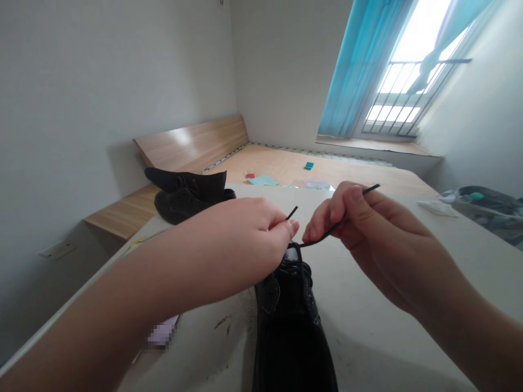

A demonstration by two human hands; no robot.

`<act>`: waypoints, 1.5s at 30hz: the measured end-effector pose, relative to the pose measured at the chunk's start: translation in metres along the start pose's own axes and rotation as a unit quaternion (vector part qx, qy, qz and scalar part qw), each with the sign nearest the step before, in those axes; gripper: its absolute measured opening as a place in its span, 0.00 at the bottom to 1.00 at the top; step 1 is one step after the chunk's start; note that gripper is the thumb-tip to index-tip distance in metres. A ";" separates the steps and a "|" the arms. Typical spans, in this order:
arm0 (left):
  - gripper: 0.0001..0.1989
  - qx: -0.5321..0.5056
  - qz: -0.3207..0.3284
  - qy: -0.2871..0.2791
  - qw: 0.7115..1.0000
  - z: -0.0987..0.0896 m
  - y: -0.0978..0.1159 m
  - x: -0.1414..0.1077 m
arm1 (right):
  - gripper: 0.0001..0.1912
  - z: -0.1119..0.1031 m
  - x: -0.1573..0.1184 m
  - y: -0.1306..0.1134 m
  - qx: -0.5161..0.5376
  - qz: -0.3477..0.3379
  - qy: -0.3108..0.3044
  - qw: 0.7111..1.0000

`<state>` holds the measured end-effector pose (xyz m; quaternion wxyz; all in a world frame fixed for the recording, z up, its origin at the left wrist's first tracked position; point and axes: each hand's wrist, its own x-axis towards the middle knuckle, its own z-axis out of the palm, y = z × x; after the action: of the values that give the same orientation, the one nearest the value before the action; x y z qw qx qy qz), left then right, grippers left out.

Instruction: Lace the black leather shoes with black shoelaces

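Observation:
A black leather shoe [292,332] stands on the white tabletop, its toe pointing towards me. My left hand [261,228] is closed just above the shoe's opening, and a short black lace end [292,213] sticks up from its pinch. To the right, my right hand [359,223] pinches the other black shoelace [330,230] between thumb and fingers. That lace runs from the top of the shoe up through the fingers, with its tip pointing right. My left hand and wrist hide part of the shoe's left upper side.
Other black footwear [188,190] sits at the table's back left. A pale purple item [162,331] lies near the left edge. Behind is a wooden bed board [281,155] with a teal packet [309,165]. A grey mesh container [492,204] is at the right.

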<state>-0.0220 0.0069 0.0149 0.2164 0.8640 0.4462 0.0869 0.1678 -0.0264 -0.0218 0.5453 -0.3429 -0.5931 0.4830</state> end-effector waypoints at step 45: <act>0.24 -0.100 0.027 -0.040 0.994 -0.002 -0.006 -0.002 | 0.19 -0.001 -0.005 -0.005 -0.312 0.047 -0.094 0.944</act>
<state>-0.0279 0.0092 0.0141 0.3170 0.8525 0.4029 0.1021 0.1699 -0.0327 -0.0188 0.3296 -0.4761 -0.7462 0.3286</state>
